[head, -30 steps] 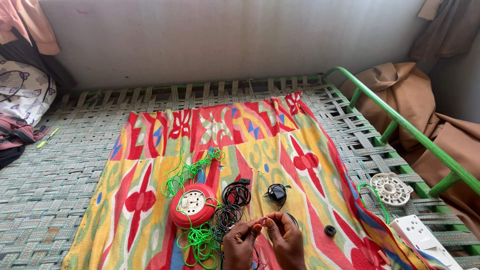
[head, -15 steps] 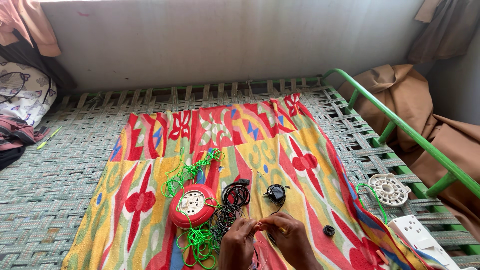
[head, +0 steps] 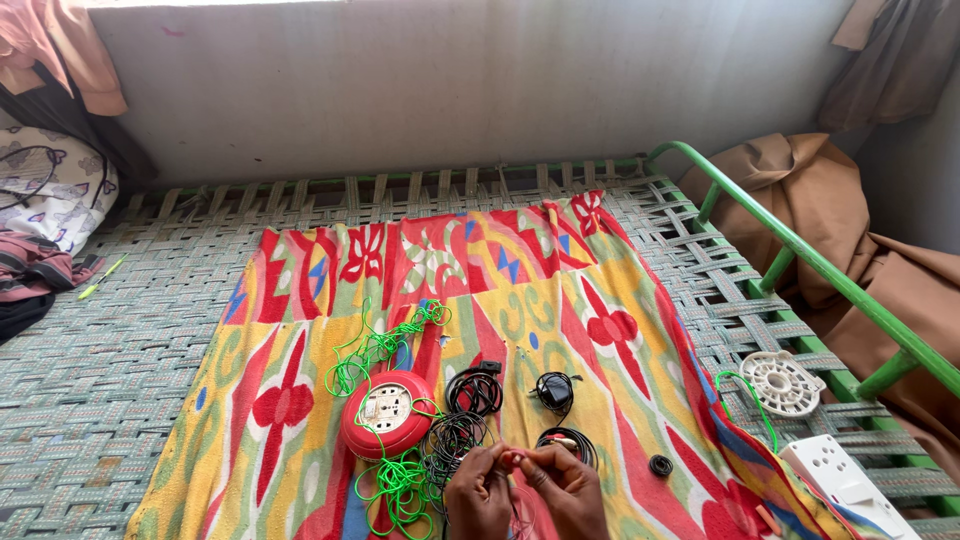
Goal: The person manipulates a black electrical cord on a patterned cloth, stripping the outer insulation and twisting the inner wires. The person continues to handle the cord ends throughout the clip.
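Bedding is heaped at the cot's left edge. On the patterned cloth, near its front edge, a red cable reel lies amid loose green cord, beside black wire coils. Left hand and right hand meet, fingers pinched together on a thin wire end; a joining step is judged in hand, steady fine pinching being called for. A white socket board rests at the right corner.

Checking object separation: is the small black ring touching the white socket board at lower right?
Apart. The head view shows the small black ring alone on the patterned cloth, with cloth plainly between it and the white socket board.
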